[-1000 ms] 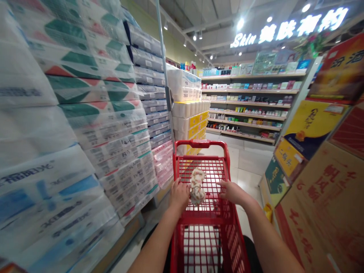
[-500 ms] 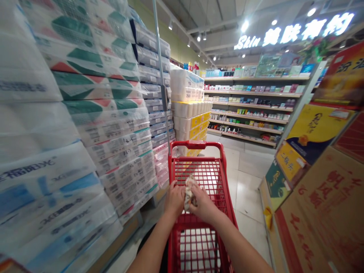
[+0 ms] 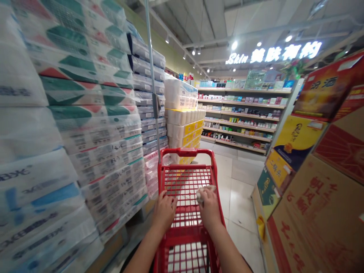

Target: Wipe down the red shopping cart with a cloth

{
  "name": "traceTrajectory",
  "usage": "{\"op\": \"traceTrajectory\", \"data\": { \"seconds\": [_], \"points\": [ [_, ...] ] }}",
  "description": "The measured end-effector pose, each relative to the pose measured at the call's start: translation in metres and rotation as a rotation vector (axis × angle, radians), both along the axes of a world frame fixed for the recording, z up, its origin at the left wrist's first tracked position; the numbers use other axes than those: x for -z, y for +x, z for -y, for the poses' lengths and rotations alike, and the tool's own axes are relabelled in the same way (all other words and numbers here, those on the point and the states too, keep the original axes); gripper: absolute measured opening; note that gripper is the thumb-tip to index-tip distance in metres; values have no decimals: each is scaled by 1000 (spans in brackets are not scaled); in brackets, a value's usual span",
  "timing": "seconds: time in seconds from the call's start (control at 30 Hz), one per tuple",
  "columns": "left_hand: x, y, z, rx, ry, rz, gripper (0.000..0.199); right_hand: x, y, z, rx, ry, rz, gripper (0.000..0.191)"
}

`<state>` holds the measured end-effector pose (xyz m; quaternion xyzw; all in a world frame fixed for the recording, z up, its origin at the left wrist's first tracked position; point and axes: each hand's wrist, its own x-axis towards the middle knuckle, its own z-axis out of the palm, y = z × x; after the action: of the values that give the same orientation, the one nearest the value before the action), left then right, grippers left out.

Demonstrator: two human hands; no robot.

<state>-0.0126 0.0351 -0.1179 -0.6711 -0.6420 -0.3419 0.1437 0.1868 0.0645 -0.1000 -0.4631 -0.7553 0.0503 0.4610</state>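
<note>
Pressing down on a crumpled pale wad (image 3: pixel 203 192), the right hand (image 3: pixel 209 209) has its fingers closed together and curled over the wad's near side, with the top edge of the wad showing beyond the fingertips. Its material is hard to tell at this view; it could be cloth or soft paper. The wad sits on the red mesh top of a red plastic shopping cart (image 3: pixel 185 152), toward the right of the mesh and just under those fingers. The left hand (image 3: pixel 164 211) holds nothing. It rests on the mesh to the left, fingers slightly curled and a little apart, near the wad but not touching it. Both wrists lean in from the near end of the cart, and the hands stay apart.

A thin metal pole (image 3: pixel 152 83) rises from the cart's far left corner. Just left of the cart, tall stacks of plastic-wrapped tissue packs (image 3: pixel 99 125) in green, white and blue wrapping tower beside it. Ahead stands a stack of toilet rolls (image 3: pixel 183 129) with yellow labels. Farther on, shop shelves (image 3: pixel 241 117) hold small boxes and bottles under a lit "Skin" sign (image 3: pixel 273 55). To the right, printed cardboard cartons (image 3: pixel 313 216) line the tiled floor (image 3: pixel 239 201).
</note>
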Motion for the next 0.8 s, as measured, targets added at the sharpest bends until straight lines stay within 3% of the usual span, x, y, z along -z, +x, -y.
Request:
{"op": "traceTrajectory", "data": {
  "seconds": [0.13, 0.3, 0.47, 0.57, 0.63, 0.67, 0.8],
  "points": [
    [-1, 1, -2, 25, -24, 18, 28, 12, -6, 8, -143, 1, 166, 48],
    [-3, 3, -2, 25, -28, 52, 28, 13, -6, 2, 31, -40, 16, 55],
    [-3, 2, -2, 40, -3, 34, 27, 10, -6, 7, -317, -65, 1, 51],
    [-3, 1, -1, 49, 2, 48, 26, 11, 1, 7, -189, -53, -90, 59],
    [-3, 1, -1, 54, 8, 59, 25, 13, 2, 7, -75, -49, -125, 56],
    [-3, 1, -1, 54, 7, 61, 24, 15, 1, 8, -82, -42, -107, 53],
    [-4, 2, 0, 36, -30, 43, 24, 22, -8, 15, -305, -9, 19, 48]
  ]
}}
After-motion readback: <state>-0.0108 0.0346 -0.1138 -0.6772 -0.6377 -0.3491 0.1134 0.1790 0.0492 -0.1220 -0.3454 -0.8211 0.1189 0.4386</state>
